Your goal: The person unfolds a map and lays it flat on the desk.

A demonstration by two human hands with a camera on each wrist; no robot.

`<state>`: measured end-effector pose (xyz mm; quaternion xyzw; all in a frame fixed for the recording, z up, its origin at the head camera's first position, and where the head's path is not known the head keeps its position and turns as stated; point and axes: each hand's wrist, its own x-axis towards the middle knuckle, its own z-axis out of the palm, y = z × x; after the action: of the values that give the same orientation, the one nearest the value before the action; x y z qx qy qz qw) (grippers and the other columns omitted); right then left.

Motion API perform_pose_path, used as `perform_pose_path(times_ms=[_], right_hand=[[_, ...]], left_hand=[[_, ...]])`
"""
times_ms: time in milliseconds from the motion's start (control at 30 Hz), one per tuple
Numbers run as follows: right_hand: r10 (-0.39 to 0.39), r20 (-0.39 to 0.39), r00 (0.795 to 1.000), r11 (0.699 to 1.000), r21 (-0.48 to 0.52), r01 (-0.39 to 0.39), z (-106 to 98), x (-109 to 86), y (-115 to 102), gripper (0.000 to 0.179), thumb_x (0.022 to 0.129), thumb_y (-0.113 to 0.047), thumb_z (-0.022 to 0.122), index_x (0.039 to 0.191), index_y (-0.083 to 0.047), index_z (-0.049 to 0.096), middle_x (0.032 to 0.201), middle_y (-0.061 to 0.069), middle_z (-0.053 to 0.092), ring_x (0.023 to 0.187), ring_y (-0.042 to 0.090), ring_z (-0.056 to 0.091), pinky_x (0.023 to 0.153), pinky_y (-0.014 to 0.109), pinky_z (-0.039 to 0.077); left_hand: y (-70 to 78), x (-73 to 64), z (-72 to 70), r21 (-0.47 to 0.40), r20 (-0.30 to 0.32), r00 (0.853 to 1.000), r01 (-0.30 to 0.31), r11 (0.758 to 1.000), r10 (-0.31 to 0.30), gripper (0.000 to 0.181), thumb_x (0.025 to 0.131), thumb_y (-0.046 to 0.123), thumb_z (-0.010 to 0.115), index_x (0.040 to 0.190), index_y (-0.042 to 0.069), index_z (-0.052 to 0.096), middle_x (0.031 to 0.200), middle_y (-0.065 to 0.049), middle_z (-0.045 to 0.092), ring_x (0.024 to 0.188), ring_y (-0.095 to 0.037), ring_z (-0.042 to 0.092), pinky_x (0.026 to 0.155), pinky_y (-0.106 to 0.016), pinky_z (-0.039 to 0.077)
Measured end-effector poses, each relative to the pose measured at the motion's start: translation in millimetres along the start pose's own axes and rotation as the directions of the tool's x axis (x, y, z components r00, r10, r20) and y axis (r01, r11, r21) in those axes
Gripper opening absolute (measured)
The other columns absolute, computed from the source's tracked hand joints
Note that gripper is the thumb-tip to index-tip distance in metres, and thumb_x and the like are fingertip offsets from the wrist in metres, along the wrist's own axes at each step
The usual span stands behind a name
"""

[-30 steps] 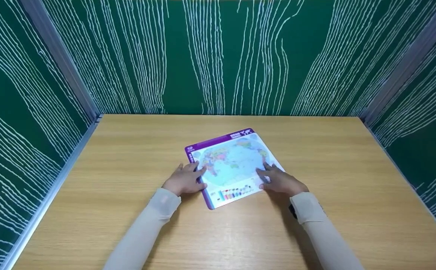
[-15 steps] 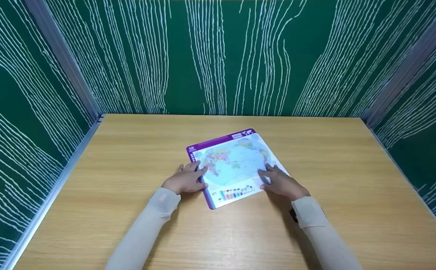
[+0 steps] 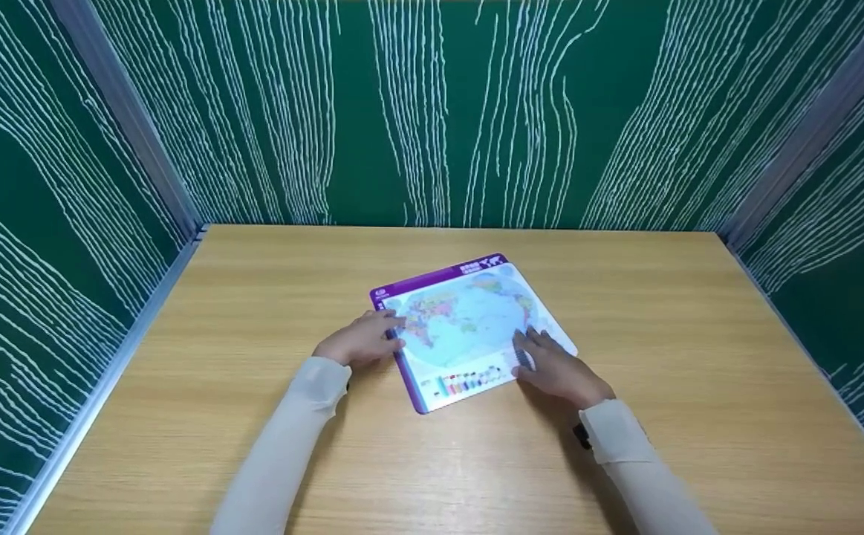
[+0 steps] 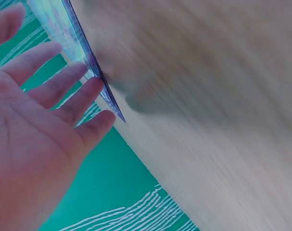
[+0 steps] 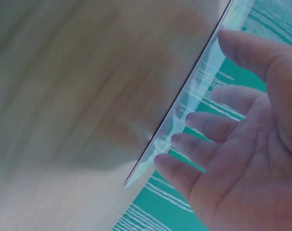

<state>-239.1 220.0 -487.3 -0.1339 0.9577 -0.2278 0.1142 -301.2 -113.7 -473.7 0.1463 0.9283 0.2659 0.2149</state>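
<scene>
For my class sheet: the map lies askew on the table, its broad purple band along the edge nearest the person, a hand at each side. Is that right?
Not quite: the head view shows the broad purple band along the far edge of the map. The map does lie askew on the table, with the left hand and right hand at its sides.

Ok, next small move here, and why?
Probably a slight clockwise turn of the map sheet: it lies skewed on the table, top-right corner farther off than top-left, with left grip and right grip at opposite sides.
</scene>
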Motion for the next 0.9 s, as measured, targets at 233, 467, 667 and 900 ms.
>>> perform_pose_path(times_ms=[233,467,667,900], right_hand=[[0.005,-0.052,0.999,1.000,-0.014,-0.006,10.3,-2.4,-16.7,0.071,0.099,-0.044,0.048,0.152,-0.005,0.024,0.158,0.023,0.019,0.145,0.044,0.017,0.116,0.058,0.022],[-0.032,-0.067,0.997,0.996,-0.082,0.026,21.5,-4.0,-30.2,0.073,0.098,-0.045,0.049,0.150,0.000,0.026,0.155,0.028,0.022,0.143,0.047,0.021,0.114,0.061,0.025],[-0.016,-0.045,0.999,0.998,-0.068,0.013,29.0,-2.9,-43.1,0.072,0.097,-0.043,0.052,0.150,-0.001,0.028,0.156,0.028,0.020,0.144,0.046,0.018,0.114,0.059,0.026],[-0.010,-0.034,0.999,0.994,-0.110,0.006,35.2,-1.0,-58.8,0.072,0.096,-0.045,0.054,0.149,-0.002,0.031,0.156,0.026,0.022,0.144,0.045,0.020,0.114,0.058,0.026]], left_hand=[[-2.5,11.8,-2.3,0.071,-0.056,0.998,-0.038,0.997,0.042,0.060,0.099,0.040,0.048,0.153,0.026,0.024,0.164,0.002,0.009,0.151,-0.027,0.006,0.122,-0.049,0.011],[-5.9,24.5,-6.4,0.122,-0.063,0.997,-0.029,0.992,0.037,0.062,0.099,0.043,0.045,0.154,0.029,0.020,0.163,0.007,0.007,0.151,-0.020,0.002,0.123,-0.046,0.003],[-7.3,31.9,-9.2,0.142,-0.037,0.999,-0.018,0.990,0.023,0.062,0.099,0.041,0.047,0.153,0.029,0.021,0.163,0.006,0.007,0.151,-0.020,0.001,0.123,-0.046,0.001],[-6.8,37.4,-7.2,0.187,-0.017,1.000,-0.015,0.982,0.019,0.061,0.099,0.043,0.045,0.153,0.030,0.021,0.163,0.004,0.008,0.151,-0.022,0.003,0.123,-0.047,0.001]])
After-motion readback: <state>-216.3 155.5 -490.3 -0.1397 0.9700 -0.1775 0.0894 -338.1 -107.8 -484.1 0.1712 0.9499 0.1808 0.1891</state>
